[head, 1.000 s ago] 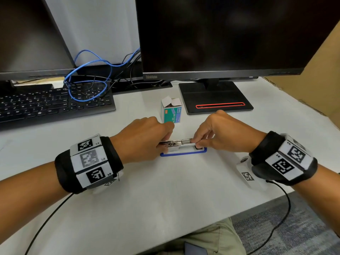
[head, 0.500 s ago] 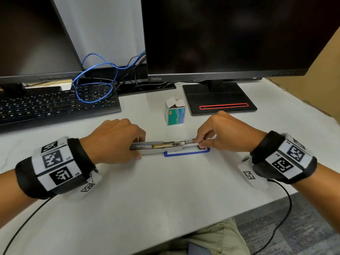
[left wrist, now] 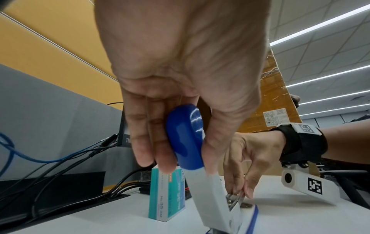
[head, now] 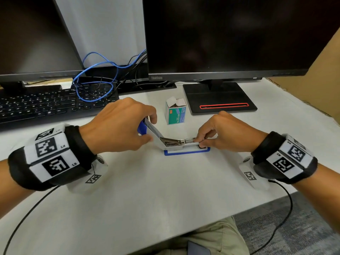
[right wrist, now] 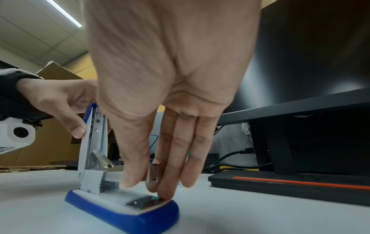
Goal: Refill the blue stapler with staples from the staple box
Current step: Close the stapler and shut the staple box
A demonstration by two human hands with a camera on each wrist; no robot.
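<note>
The blue stapler [head: 185, 153] lies open on the white desk in front of me. My left hand [head: 150, 128] grips its blue and white top cover [head: 153, 132] between thumb and fingers and holds it tilted up to the left; the cover [left wrist: 186, 139] fills the left wrist view. My right hand [head: 199, 143] pinches the front end of the metal magazine [head: 179, 141] and holds it down over the base [right wrist: 124, 210]. The teal staple box [head: 175, 114] stands upright just behind the stapler, flaps open, with staples showing inside.
A black keyboard [head: 46, 107] with a looped blue cable [head: 95, 83] on it lies at the back left. A monitor stand base [head: 219, 100] with a red slot sits behind the box. Cardboard [head: 316, 74] borders the desk's right side. The desk's front edge runs near my lap.
My left hand swung the top cover off the magazine and out flat to the left. The cover now stands tilted up from that flat position. My right hand stayed on the magazine's front.
</note>
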